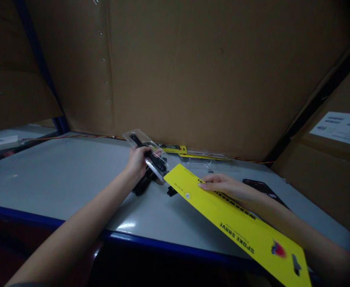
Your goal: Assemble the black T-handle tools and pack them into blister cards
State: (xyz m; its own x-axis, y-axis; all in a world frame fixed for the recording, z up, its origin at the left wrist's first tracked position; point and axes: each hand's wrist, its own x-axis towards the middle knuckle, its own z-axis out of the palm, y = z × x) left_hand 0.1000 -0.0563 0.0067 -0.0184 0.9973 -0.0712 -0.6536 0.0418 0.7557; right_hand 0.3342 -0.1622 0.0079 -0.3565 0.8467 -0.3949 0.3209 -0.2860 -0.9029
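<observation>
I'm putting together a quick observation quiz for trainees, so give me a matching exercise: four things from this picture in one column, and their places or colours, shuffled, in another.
Things
1. Yellow card
2. Clear package
3. White label
4. Table's front edge

Places or colours
A. Held in the left hand
B. Blue
C. Held in the right hand
D. On cardboard at the picture's right

Pairs: 1-C, 2-A, 3-D, 4-B

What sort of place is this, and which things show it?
Probably a warehouse or storeroom workspace: tall brown cardboard stands behind a blue-edged table, a white printed label is on the cardboard at right, and the right hand holds a yellow product card.
</observation>
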